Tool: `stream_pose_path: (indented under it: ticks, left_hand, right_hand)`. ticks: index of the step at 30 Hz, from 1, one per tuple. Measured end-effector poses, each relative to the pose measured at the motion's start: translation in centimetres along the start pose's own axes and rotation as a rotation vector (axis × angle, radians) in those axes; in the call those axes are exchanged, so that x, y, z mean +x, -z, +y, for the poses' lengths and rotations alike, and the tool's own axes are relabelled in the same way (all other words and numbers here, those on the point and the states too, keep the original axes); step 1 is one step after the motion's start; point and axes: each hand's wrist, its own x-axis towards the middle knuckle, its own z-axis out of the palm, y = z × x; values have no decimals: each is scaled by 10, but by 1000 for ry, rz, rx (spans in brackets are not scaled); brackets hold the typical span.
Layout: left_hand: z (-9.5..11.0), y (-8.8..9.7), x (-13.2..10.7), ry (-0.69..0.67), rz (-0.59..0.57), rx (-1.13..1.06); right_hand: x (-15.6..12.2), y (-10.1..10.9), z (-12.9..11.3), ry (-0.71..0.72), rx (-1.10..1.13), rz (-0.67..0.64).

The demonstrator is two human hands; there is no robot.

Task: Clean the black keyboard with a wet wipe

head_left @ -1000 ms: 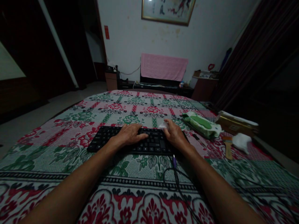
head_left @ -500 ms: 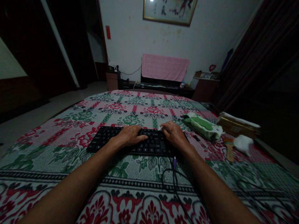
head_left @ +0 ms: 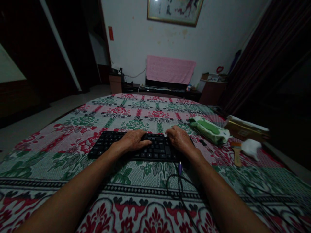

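A black keyboard (head_left: 157, 151) lies on the patterned bedspread (head_left: 145, 176), its keys facing up. Across its middle rests my left hand (head_left: 132, 141), palm down with the thumb stretched out over the keys. My right hand (head_left: 179, 139) is at the keyboard's far right part, fingers bent and closed on a small white wipe (head_left: 166, 135). Only a bit of the wipe shows at the fingertips. Below the keyboard's near edge, a purple cable plug (head_left: 180, 169) lies with looped black cable (head_left: 167, 186).
To the right lie a green-and-white wipes pack (head_left: 210, 130), a flat brush with a wooden handle (head_left: 237, 156), a crumpled white tissue (head_left: 251, 149) and a gold tissue box (head_left: 245, 129). A pink cloth (head_left: 170, 69) drapes over a screen beyond the bed.
The whole view has shifted slightly, so everything sits a little further left. Both hands stay at nearly the same places on the keyboard.
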Motion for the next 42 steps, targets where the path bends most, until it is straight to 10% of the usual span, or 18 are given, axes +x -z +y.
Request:
stream_pose_path:
  ticks: [42]
  left_hand:
    - [-8,3,9,16,32,84]
  right_hand:
    - [-3,4,3,-1,-11,-88]
